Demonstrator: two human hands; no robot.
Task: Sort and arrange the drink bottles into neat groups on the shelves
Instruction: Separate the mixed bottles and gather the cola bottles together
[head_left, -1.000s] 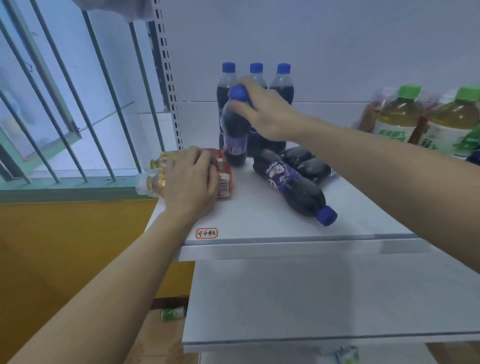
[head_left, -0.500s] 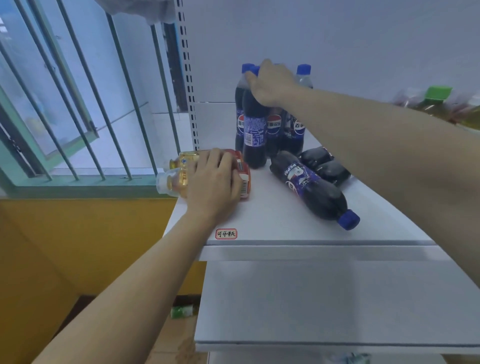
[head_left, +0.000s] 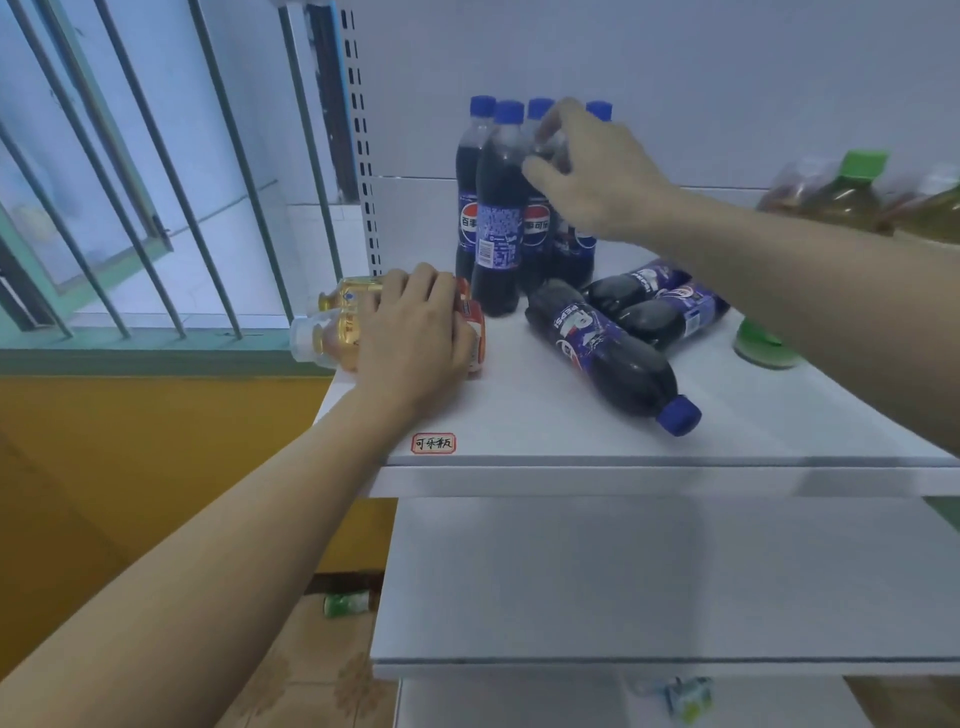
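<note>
White shelving (head_left: 623, 452) against a pale wall (head_left: 675, 78); barred window (head_left: 130, 182) left (daylight), ochre wall (head_left: 130, 467) below

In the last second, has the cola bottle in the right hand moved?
Yes. The front cola bottle went back against the standing group by the back wall, and the right hand has let go.
</note>
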